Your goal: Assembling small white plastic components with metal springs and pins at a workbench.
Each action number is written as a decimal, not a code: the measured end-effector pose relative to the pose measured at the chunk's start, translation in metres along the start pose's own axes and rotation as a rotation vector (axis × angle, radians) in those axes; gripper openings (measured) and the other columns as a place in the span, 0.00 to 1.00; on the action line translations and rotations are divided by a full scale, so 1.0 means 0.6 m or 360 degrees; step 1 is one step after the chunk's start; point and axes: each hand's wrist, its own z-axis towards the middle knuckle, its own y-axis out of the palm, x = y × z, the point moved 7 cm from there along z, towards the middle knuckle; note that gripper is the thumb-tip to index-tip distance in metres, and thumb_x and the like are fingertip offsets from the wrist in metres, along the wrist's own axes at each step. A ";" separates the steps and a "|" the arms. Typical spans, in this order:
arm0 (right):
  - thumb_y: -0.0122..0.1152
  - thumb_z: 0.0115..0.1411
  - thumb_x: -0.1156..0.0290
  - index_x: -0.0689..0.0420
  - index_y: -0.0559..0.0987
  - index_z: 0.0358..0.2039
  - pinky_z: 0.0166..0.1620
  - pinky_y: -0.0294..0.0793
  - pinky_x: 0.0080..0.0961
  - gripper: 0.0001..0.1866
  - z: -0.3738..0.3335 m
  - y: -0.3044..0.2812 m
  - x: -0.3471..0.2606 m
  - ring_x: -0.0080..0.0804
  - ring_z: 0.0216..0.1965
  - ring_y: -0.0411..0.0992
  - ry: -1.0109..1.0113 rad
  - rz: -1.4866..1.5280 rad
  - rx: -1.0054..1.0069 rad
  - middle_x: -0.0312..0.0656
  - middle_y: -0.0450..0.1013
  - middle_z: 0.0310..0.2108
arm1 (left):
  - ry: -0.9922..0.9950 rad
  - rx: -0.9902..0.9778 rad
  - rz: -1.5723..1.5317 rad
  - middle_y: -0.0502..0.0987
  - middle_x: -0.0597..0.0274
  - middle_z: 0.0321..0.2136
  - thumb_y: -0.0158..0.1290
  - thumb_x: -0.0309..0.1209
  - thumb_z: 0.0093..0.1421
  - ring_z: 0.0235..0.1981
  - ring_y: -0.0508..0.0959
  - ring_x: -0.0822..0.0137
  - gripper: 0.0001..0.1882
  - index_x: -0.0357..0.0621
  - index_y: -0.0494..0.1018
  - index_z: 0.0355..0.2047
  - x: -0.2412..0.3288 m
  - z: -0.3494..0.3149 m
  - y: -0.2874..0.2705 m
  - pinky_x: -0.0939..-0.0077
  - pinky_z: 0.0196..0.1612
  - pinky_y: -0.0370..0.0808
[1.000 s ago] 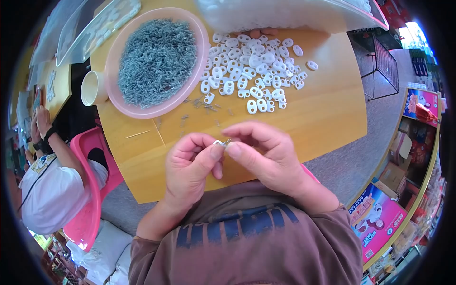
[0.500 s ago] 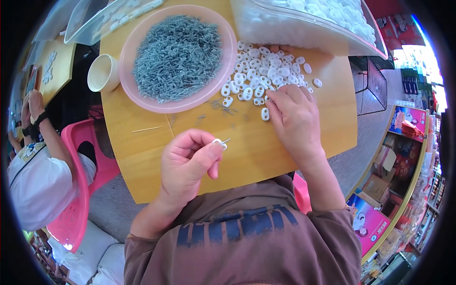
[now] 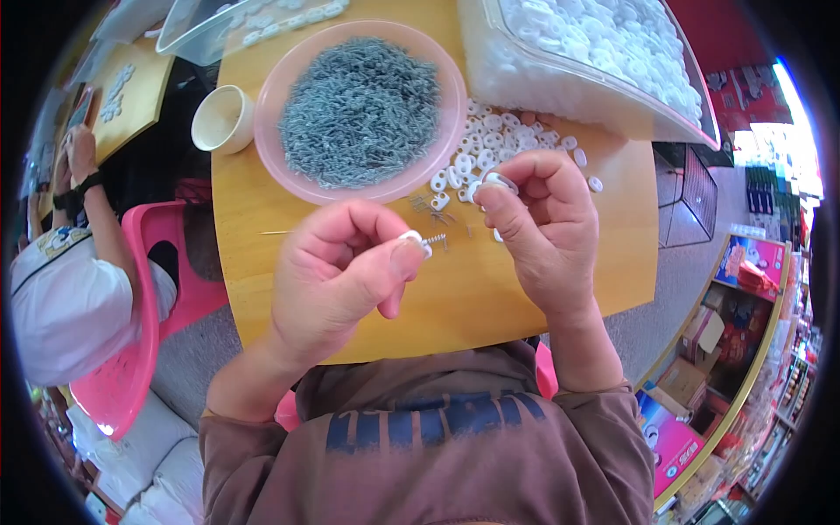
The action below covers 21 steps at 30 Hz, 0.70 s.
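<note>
My left hand (image 3: 337,276) pinches a small white oval plastic piece (image 3: 410,235) between thumb and fingertips, and a thin metal coil spring (image 3: 435,239) sticks out of it to the right. Raised over the table, my right hand (image 3: 549,229) grips another white oval plastic piece (image 3: 500,180) with thumb and forefinger. Behind that hand lies a pile of loose white two-holed pieces (image 3: 490,140), partly hidden by it. To the pile's left stands a pink bowl (image 3: 269,131) heaped with grey metal springs (image 3: 363,114). Several loose springs (image 3: 422,205) lie by its near edge.
A clear bin (image 3: 560,96) full of white pieces stands at the far right. Left of the bowl are a cream cup (image 3: 208,131) and a thin stick (image 3: 276,233). Another person (image 3: 83,289) sits on a pink chair (image 3: 149,324) at left; shelves (image 3: 700,367) stand at right.
My right hand has lifted from the pile toward me with a white piece in its fingers. My left hand has shifted slightly left and up, still holding its piece and spring.
</note>
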 end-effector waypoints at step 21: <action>0.47 0.58 0.76 0.63 0.71 0.41 0.38 0.68 0.17 0.11 -0.006 0.054 0.018 0.22 0.34 0.67 0.0197 0.0928 -0.0505 0.38 0.69 0.34 | -0.0021 -0.0039 -0.0146 0.70 0.65 0.18 0.52 0.26 0.52 0.13 0.67 0.80 0.05 0.38 0.67 0.26 -0.016 0.032 -0.016 0.89 0.16 0.62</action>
